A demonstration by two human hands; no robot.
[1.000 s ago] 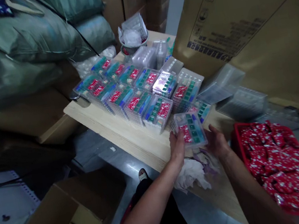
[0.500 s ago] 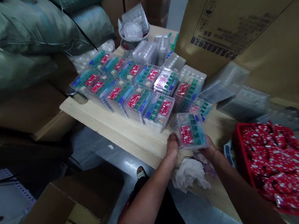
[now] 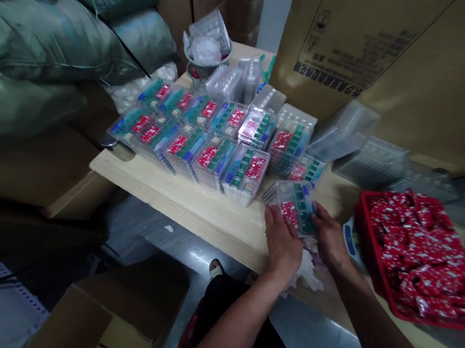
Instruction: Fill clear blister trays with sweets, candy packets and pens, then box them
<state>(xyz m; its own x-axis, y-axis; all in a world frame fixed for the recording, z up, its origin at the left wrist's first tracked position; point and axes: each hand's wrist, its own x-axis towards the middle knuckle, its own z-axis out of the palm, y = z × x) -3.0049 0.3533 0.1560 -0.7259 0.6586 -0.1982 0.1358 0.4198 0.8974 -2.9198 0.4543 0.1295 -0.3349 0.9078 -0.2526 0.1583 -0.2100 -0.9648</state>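
A stack of filled clear plastic trays (image 3: 300,195) stands near the front edge of the wooden table, with a red-and-white packet, green pieces and a blue item in its top tray. My left hand (image 3: 283,242) grips the near left side, fingers over the rim and partly covering the red packet. Against the right side, my right hand (image 3: 330,236) curls its fingers round the edge. Several similar filled stacks (image 3: 245,167) are grouped just beyond, to the left. Beneath my wrists lies a crumpled white cloth or paper (image 3: 308,273), partly hidden.
To the right is a red basket (image 3: 372,245) heaped with red-and-white packets. Empty clear trays (image 3: 373,162) lean by a large cardboard box (image 3: 412,72). An open carton (image 3: 94,334) sits on the floor at left, below piled green sacks (image 3: 37,46). A bowl (image 3: 213,61) stands at the table's back.
My left hand has shifted from the stack's left side onto its near left top edge. My right hand has come up from underneath to the right side. The stack sits slightly lower.
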